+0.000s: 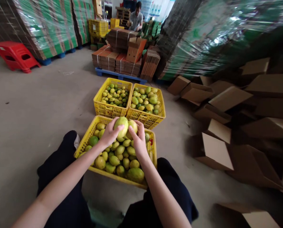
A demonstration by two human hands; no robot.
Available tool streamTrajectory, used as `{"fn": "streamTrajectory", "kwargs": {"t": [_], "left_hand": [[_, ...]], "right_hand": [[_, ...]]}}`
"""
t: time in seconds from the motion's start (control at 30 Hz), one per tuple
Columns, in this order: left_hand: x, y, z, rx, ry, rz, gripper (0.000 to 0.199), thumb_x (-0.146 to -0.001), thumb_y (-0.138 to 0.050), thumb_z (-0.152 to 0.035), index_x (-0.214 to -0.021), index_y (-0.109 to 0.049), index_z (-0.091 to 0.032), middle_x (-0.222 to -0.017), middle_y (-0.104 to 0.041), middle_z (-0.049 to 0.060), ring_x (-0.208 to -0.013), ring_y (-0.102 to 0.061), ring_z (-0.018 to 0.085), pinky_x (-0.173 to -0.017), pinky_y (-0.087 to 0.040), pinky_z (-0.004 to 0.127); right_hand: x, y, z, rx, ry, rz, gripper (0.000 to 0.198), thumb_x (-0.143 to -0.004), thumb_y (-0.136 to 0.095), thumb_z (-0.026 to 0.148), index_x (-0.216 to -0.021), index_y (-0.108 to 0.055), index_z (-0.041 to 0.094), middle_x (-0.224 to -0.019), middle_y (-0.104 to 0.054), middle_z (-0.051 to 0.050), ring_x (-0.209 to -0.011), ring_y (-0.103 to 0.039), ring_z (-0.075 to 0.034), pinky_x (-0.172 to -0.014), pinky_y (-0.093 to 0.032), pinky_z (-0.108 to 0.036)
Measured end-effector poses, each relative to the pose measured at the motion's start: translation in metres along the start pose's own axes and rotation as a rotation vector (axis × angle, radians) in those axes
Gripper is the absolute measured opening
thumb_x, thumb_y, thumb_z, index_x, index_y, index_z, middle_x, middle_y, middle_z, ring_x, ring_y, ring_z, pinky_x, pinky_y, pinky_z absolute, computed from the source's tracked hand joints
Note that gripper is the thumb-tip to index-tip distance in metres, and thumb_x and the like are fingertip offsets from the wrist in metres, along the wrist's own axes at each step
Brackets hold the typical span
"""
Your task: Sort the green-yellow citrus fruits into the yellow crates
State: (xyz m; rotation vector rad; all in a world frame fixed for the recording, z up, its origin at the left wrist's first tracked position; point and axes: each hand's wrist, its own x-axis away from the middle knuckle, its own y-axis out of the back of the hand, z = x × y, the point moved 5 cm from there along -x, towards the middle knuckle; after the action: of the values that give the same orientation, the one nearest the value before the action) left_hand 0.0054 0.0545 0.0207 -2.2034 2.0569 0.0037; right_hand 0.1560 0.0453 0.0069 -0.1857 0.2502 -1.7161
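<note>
My left hand [111, 132] is wrapped round a large yellow-green lemon [121, 126]. Close beside it, my right hand [138, 136] grips a second lemon [132, 127], partly hidden by the thumb and fingers. Both fruits are held up side by side over a yellow plastic crate [117, 179] between my legs. Green and yellow lemons [114, 160] of mixed sizes fill this crate. Just beyond it stand two more yellow crates: the left crate [111, 109] has smaller fruit, the right crate [146, 118] larger fruit.
Open cardboard boxes [217, 152] lie heaped on the right. Flattened cartons [109, 60] are stacked on a blue pallet [120, 75] ahead. A red stool [16, 56] stands at left near wrapped green stacks [51, 25]. A person [136, 19] is at the back.
</note>
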Motion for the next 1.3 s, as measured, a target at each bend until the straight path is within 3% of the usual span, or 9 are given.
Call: {"fn": "streamTrajectory", "kwargs": {"t": [0.2, 0.33, 0.43, 0.53, 0.63, 0.77, 0.93, 1.1, 1.3], "left_hand": [[-0.013, 0.012, 0.009, 0.016, 0.107, -0.135, 0.015, -0.074, -0.076, -0.032, -0.084, -0.069, -0.022, -0.083, -0.068, 0.002, -0.088, -0.061, 0.024, -0.078, -0.046, 0.027], [-0.018, 0.018, 0.016, -0.049, 0.092, -0.171, 0.030, -0.061, -0.088, -0.027, -0.087, -0.071, -0.023, -0.092, -0.069, 0.003, -0.101, -0.060, 0.026, -0.085, -0.046, 0.027], [-0.018, 0.014, 0.020, -0.030, 0.166, -0.108, 0.023, -0.072, -0.082, -0.034, -0.089, -0.073, -0.021, -0.091, -0.072, 0.004, -0.097, -0.063, 0.025, -0.081, -0.047, 0.026], [-0.016, 0.010, 0.014, 0.045, 0.176, -0.041, 0.026, -0.074, -0.082, -0.032, -0.095, -0.075, -0.019, -0.094, -0.073, 0.005, -0.093, -0.064, 0.023, -0.077, -0.048, 0.025], [-0.013, 0.013, 0.004, 0.050, 0.088, -0.090, 0.043, -0.060, -0.092, -0.022, -0.099, -0.075, -0.020, -0.096, -0.072, 0.004, -0.090, -0.064, 0.020, -0.075, -0.048, 0.022], [-0.011, 0.019, 0.000, 0.067, 0.041, -0.176, 0.053, -0.050, -0.096, -0.015, -0.099, -0.075, -0.022, -0.097, -0.071, 0.003, -0.097, -0.064, 0.020, -0.078, -0.049, 0.020], [-0.012, 0.008, 0.005, 0.173, 0.173, -0.017, 0.044, -0.055, -0.094, -0.016, -0.093, -0.071, -0.018, -0.091, -0.074, 0.003, -0.089, -0.067, 0.019, -0.073, -0.051, 0.022], [-0.007, 0.005, 0.014, 0.114, 0.129, -0.068, 0.049, -0.051, -0.095, -0.011, -0.084, -0.061, -0.021, -0.089, -0.068, -0.001, -0.084, -0.065, 0.015, -0.078, -0.049, 0.021], [0.009, -0.001, 0.010, -0.114, 0.042, 0.012, 0.020, -0.078, -0.079, -0.026, -0.095, -0.067, -0.026, -0.104, -0.070, 0.004, -0.104, -0.066, 0.024, -0.089, -0.051, 0.029]], "right_hand": [[0.002, -0.004, -0.002, 0.056, 0.011, 0.026, 0.029, -0.079, -0.080, 0.037, -0.105, -0.072, 0.031, -0.109, -0.071, 0.003, -0.108, -0.060, -0.020, -0.101, -0.047, -0.033], [0.002, -0.004, 0.004, -0.007, 0.027, 0.033, 0.033, -0.080, -0.078, 0.037, -0.112, -0.072, 0.032, -0.106, -0.072, 0.001, -0.103, -0.064, -0.021, -0.094, -0.050, -0.034], [-0.002, 0.002, 0.005, -0.025, 0.027, -0.043, 0.031, -0.077, -0.077, 0.037, -0.106, -0.073, 0.029, -0.103, -0.073, 0.001, -0.101, -0.064, -0.022, -0.092, -0.051, -0.034], [-0.006, 0.004, -0.001, -0.197, -0.103, -0.066, 0.026, -0.073, -0.070, 0.042, -0.091, -0.074, 0.024, -0.094, -0.074, -0.003, -0.102, -0.065, -0.026, -0.089, -0.055, -0.039], [-0.008, -0.005, -0.003, -0.414, -0.234, 0.072, 0.031, -0.075, -0.064, 0.049, -0.086, -0.072, 0.022, -0.092, -0.075, -0.008, -0.101, -0.069, -0.030, -0.086, -0.058, -0.045], [-0.013, -0.002, 0.003, -0.525, -0.174, 0.068, 0.022, -0.073, -0.072, 0.043, -0.086, -0.070, 0.025, -0.096, -0.075, -0.006, -0.106, -0.069, -0.027, -0.095, -0.057, -0.045], [-0.016, 0.001, -0.009, -0.615, -0.272, 0.051, 0.037, -0.075, -0.067, 0.060, -0.084, -0.070, 0.024, -0.100, -0.076, -0.007, -0.112, -0.066, -0.029, -0.102, -0.053, -0.049], [-0.007, -0.007, -0.024, -0.594, -0.362, 0.105, 0.039, -0.070, -0.068, 0.061, -0.085, -0.072, 0.025, -0.092, -0.077, -0.004, -0.093, -0.069, -0.028, -0.086, -0.059, -0.047], [-0.006, -0.011, -0.038, -0.554, -0.385, 0.108, 0.027, -0.068, -0.076, 0.047, -0.080, -0.072, 0.024, -0.081, -0.076, 0.000, -0.077, -0.070, -0.021, -0.081, -0.060, -0.037]]}}
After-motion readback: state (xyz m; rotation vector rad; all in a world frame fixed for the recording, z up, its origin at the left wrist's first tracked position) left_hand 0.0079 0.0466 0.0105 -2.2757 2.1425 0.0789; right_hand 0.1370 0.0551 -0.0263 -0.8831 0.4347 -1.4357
